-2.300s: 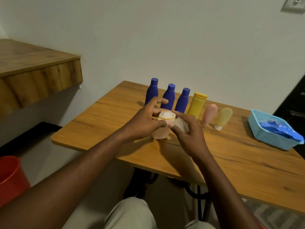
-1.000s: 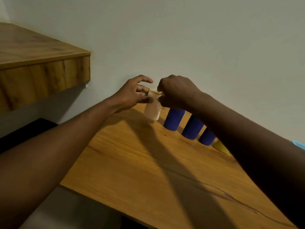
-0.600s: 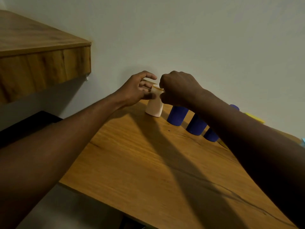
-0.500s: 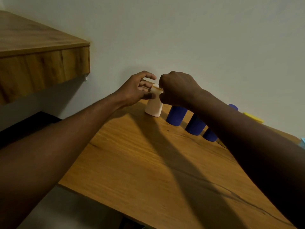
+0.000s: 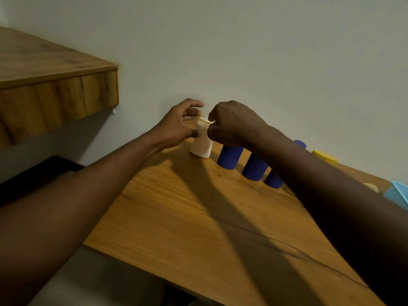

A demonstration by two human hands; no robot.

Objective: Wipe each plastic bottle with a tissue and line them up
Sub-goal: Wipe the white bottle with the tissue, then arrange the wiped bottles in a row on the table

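A cream bottle (image 5: 201,146) with a yellow-rimmed top stands upright on the wooden table (image 5: 198,217), at the left end of the row by the wall. My left hand (image 5: 176,127) holds it, thumb on its front and fingers curled behind its top. My right hand (image 5: 234,124) is curled against the top from the right; the tissue it held earlier is hidden inside it. Three blue bottles (image 5: 229,156) stand in line to the right, then a yellow bottle's cap (image 5: 324,156). My right forearm covers the bottles' upper parts.
A pale blue basket (image 5: 395,193) shows at the right edge, with the tip of a pale yellow bottle (image 5: 371,187) beside it. A thick wooden shelf (image 5: 55,89) juts from the wall at upper left. The wall runs just behind the row.
The cream bottle went from the middle of the table, through the air, to the left end of the row, where it now stands. Over the last half second my hands barely moved.
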